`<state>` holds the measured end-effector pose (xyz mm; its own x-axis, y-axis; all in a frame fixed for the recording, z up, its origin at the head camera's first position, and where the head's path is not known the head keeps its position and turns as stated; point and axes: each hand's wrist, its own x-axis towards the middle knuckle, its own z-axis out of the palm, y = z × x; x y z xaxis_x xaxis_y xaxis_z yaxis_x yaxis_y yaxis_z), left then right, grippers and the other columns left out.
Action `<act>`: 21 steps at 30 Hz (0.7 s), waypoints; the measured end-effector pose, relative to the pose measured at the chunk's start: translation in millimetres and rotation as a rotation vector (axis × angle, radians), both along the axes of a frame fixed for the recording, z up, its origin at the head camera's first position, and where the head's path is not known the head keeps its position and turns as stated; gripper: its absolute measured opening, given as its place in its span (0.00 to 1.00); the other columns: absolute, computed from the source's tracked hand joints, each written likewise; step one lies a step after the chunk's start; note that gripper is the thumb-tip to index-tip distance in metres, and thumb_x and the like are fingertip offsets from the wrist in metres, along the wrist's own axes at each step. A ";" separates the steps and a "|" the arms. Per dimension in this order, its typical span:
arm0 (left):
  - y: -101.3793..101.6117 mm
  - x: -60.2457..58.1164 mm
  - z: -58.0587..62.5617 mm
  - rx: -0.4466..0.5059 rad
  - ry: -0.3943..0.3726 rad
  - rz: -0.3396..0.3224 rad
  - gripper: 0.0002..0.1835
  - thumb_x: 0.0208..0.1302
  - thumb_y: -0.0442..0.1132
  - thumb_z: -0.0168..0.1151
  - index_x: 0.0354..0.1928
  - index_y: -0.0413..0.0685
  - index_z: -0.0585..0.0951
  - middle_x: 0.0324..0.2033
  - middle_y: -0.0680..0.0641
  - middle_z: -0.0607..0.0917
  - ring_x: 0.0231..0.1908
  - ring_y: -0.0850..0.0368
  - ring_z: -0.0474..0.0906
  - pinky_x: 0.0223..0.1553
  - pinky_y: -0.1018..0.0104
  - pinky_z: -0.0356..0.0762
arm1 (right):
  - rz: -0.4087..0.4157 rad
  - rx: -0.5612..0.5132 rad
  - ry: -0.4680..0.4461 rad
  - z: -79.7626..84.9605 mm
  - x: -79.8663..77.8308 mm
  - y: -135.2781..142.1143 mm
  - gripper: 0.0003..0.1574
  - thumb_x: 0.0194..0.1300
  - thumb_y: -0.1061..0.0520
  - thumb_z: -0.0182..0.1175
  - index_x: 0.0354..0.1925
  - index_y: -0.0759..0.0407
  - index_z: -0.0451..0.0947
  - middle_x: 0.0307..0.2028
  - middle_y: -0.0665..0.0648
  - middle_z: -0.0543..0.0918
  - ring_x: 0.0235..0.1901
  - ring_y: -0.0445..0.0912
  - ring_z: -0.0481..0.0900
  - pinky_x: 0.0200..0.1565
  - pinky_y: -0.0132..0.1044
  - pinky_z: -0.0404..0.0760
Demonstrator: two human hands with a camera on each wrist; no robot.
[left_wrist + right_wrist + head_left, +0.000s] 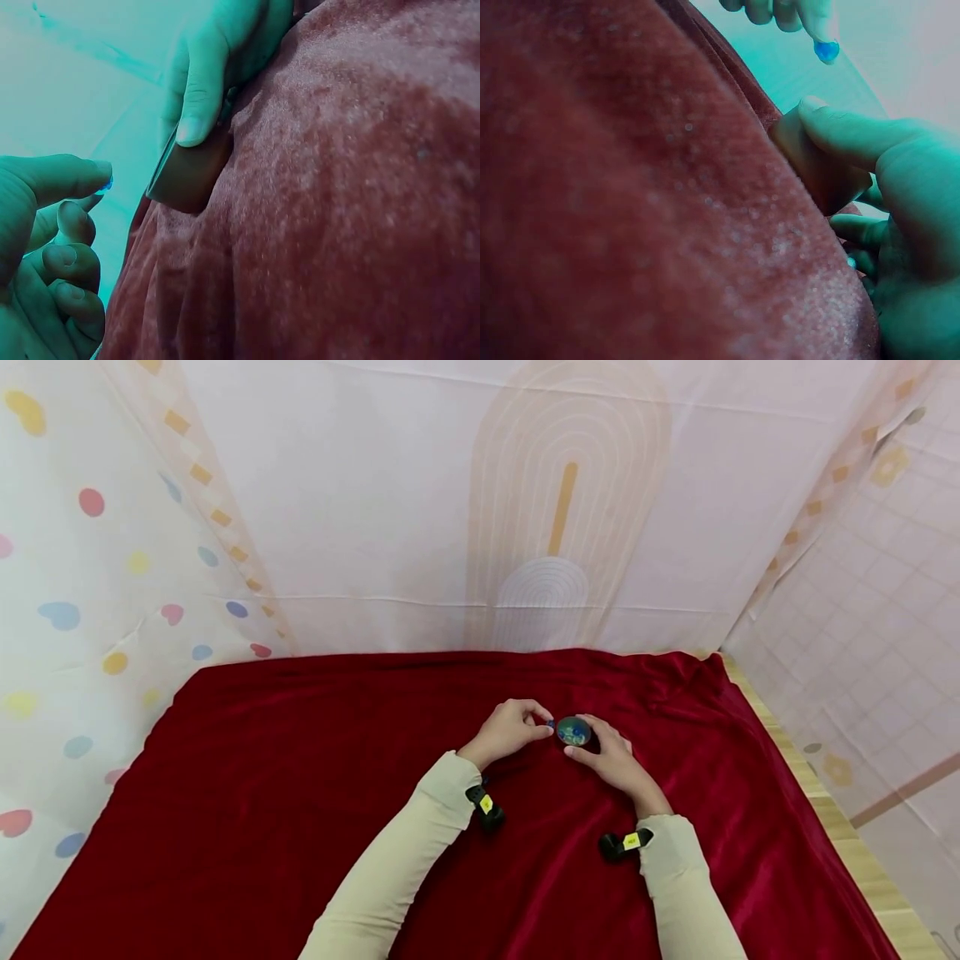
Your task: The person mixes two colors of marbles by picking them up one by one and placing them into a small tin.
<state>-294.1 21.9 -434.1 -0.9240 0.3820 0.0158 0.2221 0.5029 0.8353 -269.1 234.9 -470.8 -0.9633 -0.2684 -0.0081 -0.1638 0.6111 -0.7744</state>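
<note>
My left hand (510, 728) pinches a tiny blue bead-like piece (826, 51) between thumb and fingertip, just left of a small round bowl (573, 732). Several blue bits lie inside the bowl on its greenish bottom; their exact kind is too small to tell. From the right, my right hand (613, 758) holds the bowl between thumb and fingers. The left wrist view shows the bowl's smooth brown side (187, 176) against the cloth, with the right thumb on its rim. A gap separates the blue piece from the bowl.
A dark red velvet cloth (315, 810) covers the table, with folds at the back right. Along the right side a strip of light wood (825, 802) shows. Patterned fabric walls (360, 510) stand behind and at both sides. Each wrist wears a black strapped camera (487, 810).
</note>
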 end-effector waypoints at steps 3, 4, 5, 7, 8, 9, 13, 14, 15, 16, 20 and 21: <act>4.4 -0.8 1.1 -0.007 0.007 -0.011 0.10 0.61 0.42 0.66 0.43 0.49 0.85 0.19 0.52 0.76 0.20 0.61 0.68 0.22 0.72 0.64 | -0.001 0.001 0.005 -0.2 0.3 -0.5 0.40 0.67 0.49 0.60 0.70 0.60 0.58 0.71 0.65 0.59 0.70 0.62 0.53 0.65 0.61 0.42; 5.8 -0.9 1.7 -0.009 0.009 -0.015 0.10 0.61 0.41 0.66 0.43 0.49 0.85 0.19 0.51 0.76 0.20 0.61 0.68 0.22 0.72 0.64 | -0.002 0.002 0.004 0.1 0.5 -0.7 0.40 0.67 0.49 0.60 0.70 0.60 0.58 0.71 0.65 0.59 0.71 0.62 0.53 0.65 0.61 0.42; 7.3 -1.1 1.9 -0.011 0.010 -0.020 0.10 0.61 0.41 0.66 0.43 0.49 0.85 0.20 0.51 0.76 0.20 0.61 0.68 0.22 0.73 0.64 | -0.003 0.000 0.003 0.5 0.7 -0.9 0.40 0.67 0.49 0.60 0.70 0.60 0.58 0.71 0.65 0.59 0.71 0.62 0.53 0.65 0.62 0.42; 10.0 -1.4 2.7 -0.013 0.007 -0.030 0.10 0.61 0.40 0.65 0.44 0.48 0.85 0.20 0.50 0.77 0.21 0.61 0.68 0.23 0.73 0.64 | -0.002 -0.001 0.000 1.1 1.0 -1.4 0.40 0.67 0.49 0.60 0.70 0.60 0.58 0.71 0.66 0.58 0.71 0.62 0.53 0.65 0.62 0.42; 11.4 -0.9 3.3 -0.015 0.003 -0.035 0.10 0.62 0.40 0.65 0.44 0.47 0.85 0.20 0.50 0.77 0.21 0.61 0.68 0.23 0.73 0.64 | -0.001 0.000 -0.002 1.3 1.1 -1.6 0.40 0.67 0.49 0.60 0.71 0.60 0.58 0.72 0.65 0.58 0.71 0.62 0.52 0.65 0.62 0.42; 12.6 -0.4 3.9 -0.019 -0.002 -0.040 0.10 0.62 0.40 0.64 0.44 0.47 0.85 0.20 0.50 0.77 0.21 0.61 0.68 0.23 0.73 0.65 | -0.001 0.001 -0.006 1.4 1.2 -1.8 0.41 0.67 0.49 0.60 0.71 0.60 0.57 0.72 0.65 0.58 0.71 0.62 0.52 0.65 0.62 0.42; 15.9 0.9 5.0 -0.044 -0.011 -0.046 0.10 0.62 0.39 0.63 0.45 0.47 0.84 0.20 0.52 0.77 0.20 0.62 0.68 0.23 0.73 0.65 | 0.003 0.005 -0.020 1.2 0.2 -3.7 0.41 0.67 0.48 0.59 0.71 0.59 0.57 0.72 0.65 0.56 0.72 0.62 0.51 0.66 0.62 0.41; 16.8 1.8 5.4 -0.047 -0.010 -0.046 0.11 0.62 0.39 0.63 0.45 0.46 0.84 0.20 0.52 0.77 0.20 0.62 0.68 0.23 0.73 0.65 | 0.002 0.006 -0.022 1.1 0.1 -4.2 0.41 0.67 0.48 0.59 0.71 0.59 0.57 0.72 0.65 0.56 0.72 0.62 0.51 0.66 0.62 0.41; 17.4 1.9 5.2 -0.046 -0.010 -0.046 0.10 0.62 0.40 0.63 0.45 0.47 0.84 0.20 0.52 0.77 0.21 0.62 0.68 0.23 0.73 0.66 | 0.004 0.005 -0.025 1.1 0.1 -4.5 0.41 0.67 0.48 0.59 0.71 0.59 0.57 0.73 0.65 0.56 0.72 0.62 0.51 0.66 0.61 0.41; 17.8 2.0 4.6 -0.043 -0.009 -0.044 0.11 0.62 0.40 0.64 0.45 0.47 0.85 0.21 0.52 0.77 0.21 0.62 0.68 0.24 0.73 0.66 | 0.006 0.002 -0.026 0.9 0.0 -4.9 0.41 0.67 0.48 0.59 0.71 0.59 0.57 0.73 0.65 0.56 0.72 0.62 0.51 0.66 0.61 0.41; 16.4 2.7 3.0 -0.021 -0.011 -0.033 0.11 0.63 0.41 0.64 0.46 0.47 0.85 0.21 0.51 0.78 0.22 0.61 0.68 0.24 0.73 0.65 | 0.015 -0.001 -0.022 0.0 -0.1 -5.6 0.41 0.67 0.48 0.60 0.71 0.59 0.57 0.72 0.65 0.57 0.71 0.62 0.51 0.66 0.61 0.41; 15.1 2.6 2.7 -0.016 -0.011 -0.030 0.11 0.63 0.42 0.64 0.45 0.47 0.85 0.21 0.50 0.78 0.22 0.61 0.68 0.24 0.73 0.65 | 0.015 -0.001 -0.022 -0.3 -0.2 -5.4 0.40 0.67 0.48 0.60 0.71 0.59 0.57 0.72 0.65 0.57 0.71 0.62 0.51 0.66 0.61 0.41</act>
